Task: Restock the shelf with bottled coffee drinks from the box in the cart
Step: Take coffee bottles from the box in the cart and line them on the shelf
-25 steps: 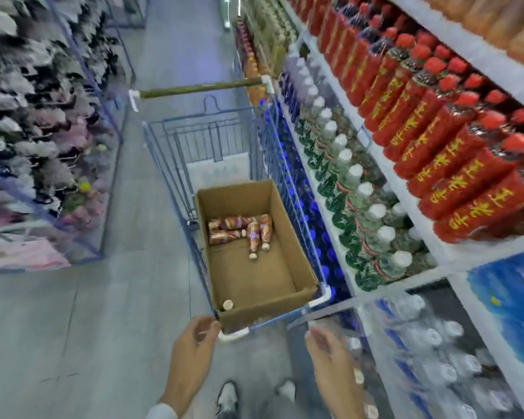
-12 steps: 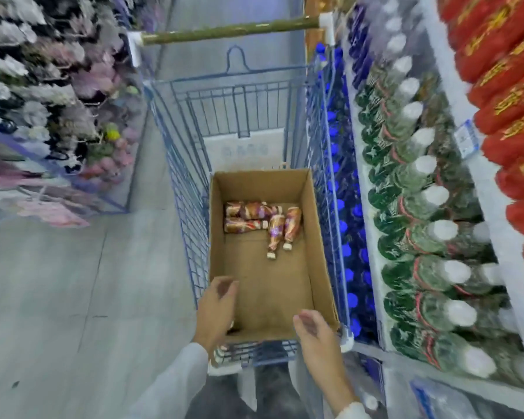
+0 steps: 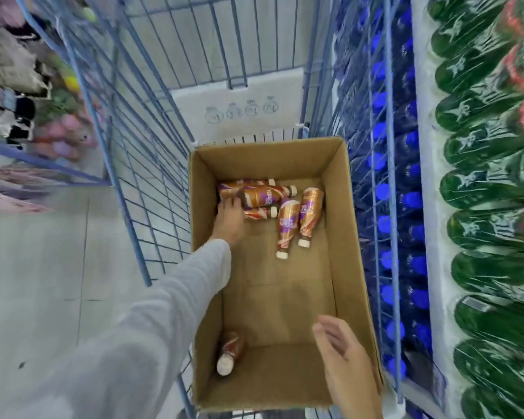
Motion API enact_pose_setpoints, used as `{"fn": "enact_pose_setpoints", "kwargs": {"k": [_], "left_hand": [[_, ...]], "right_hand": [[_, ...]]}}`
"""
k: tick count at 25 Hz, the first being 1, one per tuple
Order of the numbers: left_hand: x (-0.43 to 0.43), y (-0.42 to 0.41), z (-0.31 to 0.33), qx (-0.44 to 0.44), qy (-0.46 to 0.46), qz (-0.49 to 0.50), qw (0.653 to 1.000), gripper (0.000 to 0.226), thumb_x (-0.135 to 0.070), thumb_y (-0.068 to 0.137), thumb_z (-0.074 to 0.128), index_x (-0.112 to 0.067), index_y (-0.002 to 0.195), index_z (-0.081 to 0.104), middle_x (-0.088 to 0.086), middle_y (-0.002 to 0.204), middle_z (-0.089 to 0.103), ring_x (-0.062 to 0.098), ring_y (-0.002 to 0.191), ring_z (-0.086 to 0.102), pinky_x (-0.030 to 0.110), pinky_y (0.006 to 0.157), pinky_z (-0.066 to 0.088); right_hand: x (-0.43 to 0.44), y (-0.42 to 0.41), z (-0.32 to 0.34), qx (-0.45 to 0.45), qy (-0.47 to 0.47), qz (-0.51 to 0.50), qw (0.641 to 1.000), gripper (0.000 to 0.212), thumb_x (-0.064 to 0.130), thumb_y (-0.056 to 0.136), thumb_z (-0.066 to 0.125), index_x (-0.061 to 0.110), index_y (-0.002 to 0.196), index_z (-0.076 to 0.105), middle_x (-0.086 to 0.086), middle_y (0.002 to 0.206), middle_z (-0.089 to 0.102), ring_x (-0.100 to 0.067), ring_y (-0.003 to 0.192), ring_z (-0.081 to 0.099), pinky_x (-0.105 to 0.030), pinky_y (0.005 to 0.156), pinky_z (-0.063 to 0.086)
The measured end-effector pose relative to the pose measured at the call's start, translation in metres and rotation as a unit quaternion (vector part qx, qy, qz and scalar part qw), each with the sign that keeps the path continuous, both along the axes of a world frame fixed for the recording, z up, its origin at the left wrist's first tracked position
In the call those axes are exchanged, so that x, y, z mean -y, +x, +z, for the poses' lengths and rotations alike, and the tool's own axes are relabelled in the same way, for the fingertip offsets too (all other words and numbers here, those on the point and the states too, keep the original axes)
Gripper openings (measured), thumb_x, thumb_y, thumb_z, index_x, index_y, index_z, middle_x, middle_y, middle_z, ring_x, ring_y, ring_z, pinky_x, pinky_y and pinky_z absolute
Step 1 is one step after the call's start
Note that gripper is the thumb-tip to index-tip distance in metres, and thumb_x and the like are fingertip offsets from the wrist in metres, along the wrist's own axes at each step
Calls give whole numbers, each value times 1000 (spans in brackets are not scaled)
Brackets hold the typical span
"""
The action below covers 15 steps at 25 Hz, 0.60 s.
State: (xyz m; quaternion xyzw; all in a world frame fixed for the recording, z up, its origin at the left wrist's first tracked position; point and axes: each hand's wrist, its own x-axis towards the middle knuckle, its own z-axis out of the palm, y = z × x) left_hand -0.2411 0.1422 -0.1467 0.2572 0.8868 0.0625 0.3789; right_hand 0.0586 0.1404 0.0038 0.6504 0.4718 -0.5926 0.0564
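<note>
Having left the near rim of the box (image 3: 350, 225), the left hand (image 3: 229, 220) is reaching the far-end coffee bottles (image 3: 263, 197), fingers touching one, grip unclear, while the right hand (image 3: 342, 358) is hovering loose and empty, so picking is starting.

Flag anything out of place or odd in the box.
One coffee bottle lies alone in the near left corner of the cardboard box, apart from the cluster at the far end by the left hand. Nothing spilled.
</note>
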Motion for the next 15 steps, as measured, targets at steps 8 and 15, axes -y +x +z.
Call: {"fn": "enact_pose_setpoints", "kwargs": {"k": [8,15], "left_hand": [[3,-8,-55,-80,-127,-151,977,59,-40,101,53,-8,150,39,23,154,30,43,140,33,48,117,29],[41,38,35,193,-26,237,952,42,-35,85,76,-9,117,68,10,106,72,24,86,73,27,68,61]], "right_hand": [[23,0,-23,44,-69,-38,996,8,22,91,74,30,95,72,20,89,75,15,83,64,0,68,41],[-22,-36,3,3,-28,51,998,11,30,98,65,30,109,68,17,106,69,14,94,61,-2,74,42]]}}
